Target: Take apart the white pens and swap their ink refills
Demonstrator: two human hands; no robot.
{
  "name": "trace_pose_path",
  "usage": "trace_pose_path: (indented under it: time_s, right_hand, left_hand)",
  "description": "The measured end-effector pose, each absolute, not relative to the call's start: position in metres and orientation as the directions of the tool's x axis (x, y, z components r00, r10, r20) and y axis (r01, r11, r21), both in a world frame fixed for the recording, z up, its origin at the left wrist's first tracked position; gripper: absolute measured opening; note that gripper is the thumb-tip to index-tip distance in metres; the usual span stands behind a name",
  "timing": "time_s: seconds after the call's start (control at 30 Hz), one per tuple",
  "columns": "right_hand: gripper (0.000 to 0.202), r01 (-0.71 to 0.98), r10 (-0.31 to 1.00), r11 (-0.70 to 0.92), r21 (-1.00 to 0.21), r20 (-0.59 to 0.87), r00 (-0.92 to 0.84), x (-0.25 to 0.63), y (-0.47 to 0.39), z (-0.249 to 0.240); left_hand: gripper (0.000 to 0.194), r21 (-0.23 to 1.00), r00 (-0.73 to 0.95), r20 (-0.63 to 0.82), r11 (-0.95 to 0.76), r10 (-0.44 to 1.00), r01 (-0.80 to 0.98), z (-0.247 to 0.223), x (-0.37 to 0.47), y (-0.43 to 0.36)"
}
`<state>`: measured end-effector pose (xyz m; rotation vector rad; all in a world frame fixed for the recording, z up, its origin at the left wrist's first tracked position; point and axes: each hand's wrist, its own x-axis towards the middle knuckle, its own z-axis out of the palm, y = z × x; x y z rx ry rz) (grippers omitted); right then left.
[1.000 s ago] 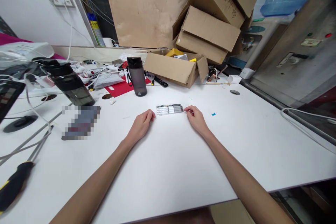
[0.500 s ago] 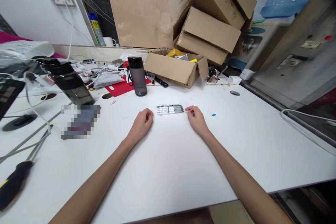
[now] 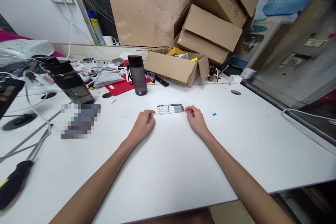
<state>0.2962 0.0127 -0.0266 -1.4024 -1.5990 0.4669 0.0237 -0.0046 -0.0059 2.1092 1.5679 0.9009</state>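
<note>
Several slim pens point(image 3: 170, 109) lie side by side in a tight row on the white table point(image 3: 173, 168), clear at the left end and grey toward the right. Just off their left ends rests my left hand point(image 3: 143, 123), its index finger stretched toward them and the thumb apart, holding nothing. At the opposite end is my right hand point(image 3: 194, 119), fingers loosely bent and apart, with its index fingertip close to the pen ends. Whether that fingertip touches them I cannot tell. A small blue piece point(image 3: 214, 114) lies to the right of this hand.
A dark bottle point(image 3: 138, 77) stands behind the pens, beside an open cardboard box point(image 3: 170, 67) and a black remote point(image 3: 161, 81). Another bottle point(image 3: 70, 82) leans at left, near a pixelated item point(image 3: 82, 122), loose cables and a screwdriver point(image 3: 15, 182).
My left hand has uncurled a little, its index finger now reaching closer to the pens' left ends. My right hand and the pens stay nearly as they were.
</note>
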Motion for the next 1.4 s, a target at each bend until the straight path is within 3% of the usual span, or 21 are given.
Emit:
trace_pose_path:
  time_s: [0.6, 1.13, 1.27, 1.4]
  right_hand:
    - [0.027, 0.549, 0.931, 0.253, -0.797, 0.355, 0.086, 0.295, 0.012, -0.023]
    - [0.029, 0.444, 0.943, 0.149, -0.883, 0.262, 0.204, 0.289, 0.004, -0.019]
    - [0.029, 0.375, 0.939, 0.1, -0.922, 0.212, 0.27, 0.287, 0.003, -0.016]
    - [0.031, 0.217, 0.934, 0.104, -0.971, 0.17, 0.315, 0.285, 0.003, -0.013]
  left_hand:
    - [0.032, 0.583, 0.234, 0.295, -0.368, 0.926, 0.725, -0.006, 0.026, -0.007]
    - [0.036, 0.633, 0.222, 0.278, -0.352, 0.934, 0.689, -0.003, 0.031, -0.01]
    - [0.041, 0.689, 0.192, 0.272, -0.33, 0.943, 0.645, -0.003, 0.034, -0.012]
    - [0.046, 0.817, 0.161, 0.248, -0.295, 0.955, 0.495, -0.002, 0.04, -0.015]
